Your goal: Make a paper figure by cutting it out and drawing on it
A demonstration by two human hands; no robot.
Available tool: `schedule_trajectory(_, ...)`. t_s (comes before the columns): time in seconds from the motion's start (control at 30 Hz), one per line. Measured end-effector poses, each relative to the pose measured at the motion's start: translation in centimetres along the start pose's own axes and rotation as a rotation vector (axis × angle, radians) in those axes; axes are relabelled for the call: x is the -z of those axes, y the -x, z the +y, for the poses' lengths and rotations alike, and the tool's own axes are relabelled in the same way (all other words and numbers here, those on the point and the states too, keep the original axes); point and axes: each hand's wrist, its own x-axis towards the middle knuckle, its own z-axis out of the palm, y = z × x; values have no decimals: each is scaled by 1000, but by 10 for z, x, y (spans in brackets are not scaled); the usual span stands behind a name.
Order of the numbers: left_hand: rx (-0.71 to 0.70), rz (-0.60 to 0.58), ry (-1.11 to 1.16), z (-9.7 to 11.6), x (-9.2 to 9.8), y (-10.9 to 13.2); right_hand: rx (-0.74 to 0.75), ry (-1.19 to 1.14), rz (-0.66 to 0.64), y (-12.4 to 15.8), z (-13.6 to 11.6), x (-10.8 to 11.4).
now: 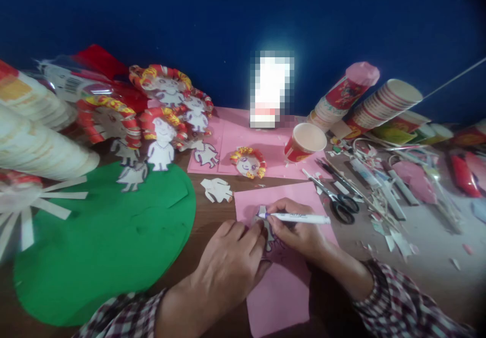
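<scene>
My right hand grips a white marker, its purple tip at the upper end of a small grey-white paper doll body cutout. With curled fingers, my left hand holds that cutout down and covers much of it. Underneath lies a pink paper sheet with dark marks around the cutout. Just beyond my left hand is a blank white body cutout. Farther back, a round doll head with a drawn face and red-yellow curls rests on pink paper.
A large green paper oval covers the left side, with finished dolls behind it. Stacked paper cups lie far left. Scissors, paper scraps and a red cup are to the right. A blue wall closes the back.
</scene>
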Motion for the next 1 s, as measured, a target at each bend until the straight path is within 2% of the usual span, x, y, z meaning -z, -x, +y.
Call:
schedule_trajectory(0.3, -3, -2, -23, -1, 1, 0, 40, 51, -13, -2, -5, 1)
schedule_trajectory(0.87, -7, 36, -6, -1, -1, 0, -34, 6, 51, 0, -5, 0)
schedule_trajectory(1.0, -7, 30, -4, 0, -1, 1, -19, -14, 28, 0, -4, 0)
